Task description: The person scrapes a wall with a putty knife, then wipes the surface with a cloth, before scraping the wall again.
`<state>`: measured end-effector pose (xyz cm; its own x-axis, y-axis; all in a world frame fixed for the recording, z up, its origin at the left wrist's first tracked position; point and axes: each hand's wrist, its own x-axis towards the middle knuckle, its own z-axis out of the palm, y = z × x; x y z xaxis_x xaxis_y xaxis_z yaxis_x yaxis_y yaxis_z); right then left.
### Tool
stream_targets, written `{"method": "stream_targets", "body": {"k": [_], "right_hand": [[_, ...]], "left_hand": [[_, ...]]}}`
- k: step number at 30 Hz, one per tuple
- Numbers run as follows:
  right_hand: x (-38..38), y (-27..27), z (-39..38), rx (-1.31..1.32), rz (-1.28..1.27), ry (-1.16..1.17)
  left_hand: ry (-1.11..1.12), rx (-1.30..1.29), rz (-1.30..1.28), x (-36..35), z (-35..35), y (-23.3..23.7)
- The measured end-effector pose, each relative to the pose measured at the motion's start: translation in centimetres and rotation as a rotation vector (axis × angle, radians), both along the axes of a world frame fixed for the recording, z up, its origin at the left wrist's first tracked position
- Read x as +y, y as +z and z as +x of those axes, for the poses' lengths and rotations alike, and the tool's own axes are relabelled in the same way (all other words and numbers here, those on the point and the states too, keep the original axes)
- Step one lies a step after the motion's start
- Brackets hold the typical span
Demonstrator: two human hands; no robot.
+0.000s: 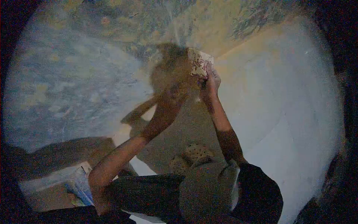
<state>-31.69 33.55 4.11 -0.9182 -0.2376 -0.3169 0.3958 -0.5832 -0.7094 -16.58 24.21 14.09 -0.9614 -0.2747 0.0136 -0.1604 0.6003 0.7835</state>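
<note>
Block (pixel 200 62), pale and squarish with reddish blotches on its face, is held high up near the middle of the view, against or just in front of the wall (pixel 283 112); the dim light does not show whether the two touch. The right hand (pixel 210 81) grasps the block from below, fingers wrapped up around its lower right edge, the forearm running down to a dark sleeve (pixel 259 192). The left hand (pixel 172 69) is raised just left of the block, but it is a brown motion blur, so I cannot tell whether it is clenched, released, or touching the block. Its bare forearm slants down to the lower left.

The wall is smooth and pale on the right, mottled blue-grey and yellowish on the left and along the top. A dark arm-shaped shadow (pixel 138 114) lies on it below the left hand. Between the two forearms, low down, sits a rounded spotted thing (pixel 194 152) above a grey rounded shape (pixel 207 190); neither is clear enough to name. At the lower left lies something pale blue and white (pixel 80 183).
</note>
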Motion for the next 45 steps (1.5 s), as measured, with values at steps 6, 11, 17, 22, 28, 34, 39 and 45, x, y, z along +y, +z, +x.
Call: {"method": "stream_targets", "body": {"k": [6, 11, 17, 22, 28, 34, 39, 45], "right_hand": [[0.4, 1.8, 0.5, -0.159, -0.056, 0.08], [0.2, -1.3, -0.3, -0.114, -0.27, 0.18], [-1.1, -8.5, -2.2, 0.806, 0.525, 0.308], [-0.9, -4.2, -3.0, 1.225, 1.742, 0.586], [-1.7, -6.1, -2.2, 0.967, 0.688, 0.243], [-2.7, -3.6, -3.2, 0.756, 0.373, 0.047], [-1.0, -5.0, -4.6, 0.034, -0.382, 0.145], [-0.3, -2.9, -0.1, 0.086, 0.208, -0.161]], "left_hand": [[0.138, 0.133, -0.211, 2.9, -9.7, -2.3], [0.508, 0.244, -0.121, 4.0, -14.2, -11.2], [0.291, -0.226, -0.04, 3.7, -13.6, -3.6], [0.282, -0.151, -0.044, 3.7, -14.4, -5.6], [0.365, 0.181, -0.113, 3.5, -14.2, -9.8], [0.329, 0.19, 0.017, 2.8, -16.2, -7.5], [0.344, 0.229, 0.068, 3.6, -16.2, -7.2], [0.586, 0.346, -0.175, 4.2, -13.8, -11.9]]}}
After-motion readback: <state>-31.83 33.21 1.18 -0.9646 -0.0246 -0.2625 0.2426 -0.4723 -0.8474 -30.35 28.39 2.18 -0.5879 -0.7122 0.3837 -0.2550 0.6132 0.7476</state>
